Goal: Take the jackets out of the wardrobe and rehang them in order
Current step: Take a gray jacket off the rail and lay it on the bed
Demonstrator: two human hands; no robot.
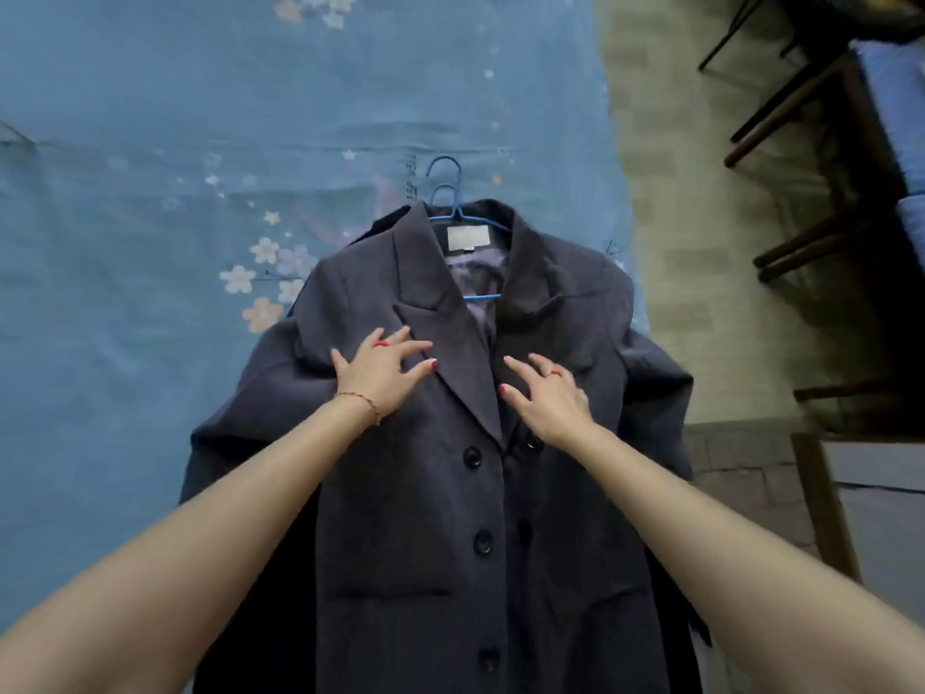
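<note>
Both bare forearms reach forward. The left hand [383, 373] lies palm down, fingers spread. The right hand [545, 398] hovers with fingers loosely bent.

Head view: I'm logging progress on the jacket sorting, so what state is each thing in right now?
Grey jacket: on top of the pile, lying flat, front buttoned, on a hanger.
Blue hangers: two hooks showing above the collar.
Dark jackets underneath: mostly covered, edges showing.
Blue bedsheet: spread under the pile.
Left hand: open, fingers spread on the lapel.
Right hand: open, loosely curled over the other lapel.
</note>
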